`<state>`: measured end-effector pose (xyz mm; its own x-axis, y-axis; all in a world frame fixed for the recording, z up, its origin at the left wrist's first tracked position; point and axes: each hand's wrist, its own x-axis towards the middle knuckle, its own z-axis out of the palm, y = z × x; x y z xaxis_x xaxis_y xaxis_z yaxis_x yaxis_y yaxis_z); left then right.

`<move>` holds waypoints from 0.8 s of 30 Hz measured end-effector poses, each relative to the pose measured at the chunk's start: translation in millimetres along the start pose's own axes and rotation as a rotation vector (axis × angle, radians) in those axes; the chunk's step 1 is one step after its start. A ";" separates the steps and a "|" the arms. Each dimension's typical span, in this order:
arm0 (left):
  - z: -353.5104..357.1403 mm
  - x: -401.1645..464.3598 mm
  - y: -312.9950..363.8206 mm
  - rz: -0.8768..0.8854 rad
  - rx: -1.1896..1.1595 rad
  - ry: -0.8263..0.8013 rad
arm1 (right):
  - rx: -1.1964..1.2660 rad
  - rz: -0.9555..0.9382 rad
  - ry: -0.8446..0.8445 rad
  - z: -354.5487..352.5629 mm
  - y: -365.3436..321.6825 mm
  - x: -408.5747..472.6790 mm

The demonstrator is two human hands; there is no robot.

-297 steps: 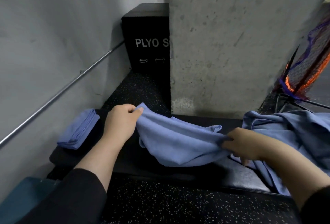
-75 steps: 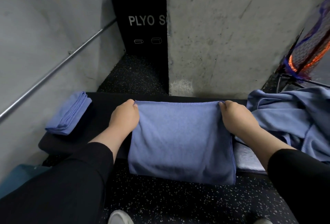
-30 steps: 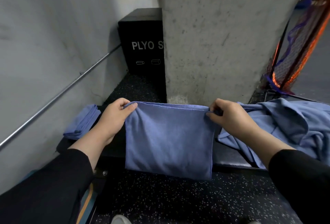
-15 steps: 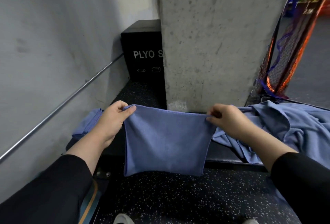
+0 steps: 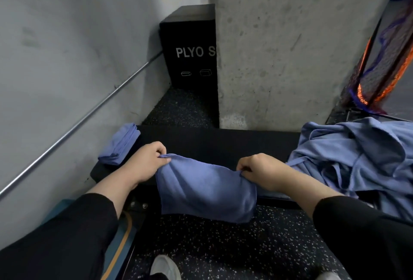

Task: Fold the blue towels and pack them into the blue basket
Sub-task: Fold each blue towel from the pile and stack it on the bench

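A folded blue towel (image 5: 206, 187) hangs over the front edge of the black bench (image 5: 223, 143). My left hand (image 5: 146, 162) pinches its upper left corner and my right hand (image 5: 260, 169) pinches its upper right corner. The towel sags between them. A stack of folded blue towels (image 5: 119, 145) lies on the bench's left end. A heap of unfolded blue towels (image 5: 357, 159) covers the right end. A teal edge with an orange strap at the lower left, under my left sleeve, may be the blue basket (image 5: 118, 244); most of it is hidden.
A concrete pillar (image 5: 290, 45) rises right behind the bench. A black plyo box (image 5: 190, 47) stands beyond, left of the pillar. A metal rail (image 5: 78, 123) runs along the left wall. Orange and purple netting (image 5: 384, 65) hangs at the right. Speckled floor and a shoe (image 5: 165, 266) lie below.
My hands have come closer together and lower, onto the bench, so the towel that was stretched taut now sags. The camera has tilted down.
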<state>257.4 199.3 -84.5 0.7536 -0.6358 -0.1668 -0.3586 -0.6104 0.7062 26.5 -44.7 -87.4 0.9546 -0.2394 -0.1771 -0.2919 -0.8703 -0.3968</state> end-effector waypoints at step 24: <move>-27.3 -40.8 86.5 0.352 -0.362 -0.047 | 0.490 -0.120 0.264 -7.1 -62.3 2.9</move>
<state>210.7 185.4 2.1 0.5931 -0.7990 0.0991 -0.3663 -0.1582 0.9170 47.8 5.7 -56.8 0.9468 -0.3056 0.1014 -0.1135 -0.6116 -0.7830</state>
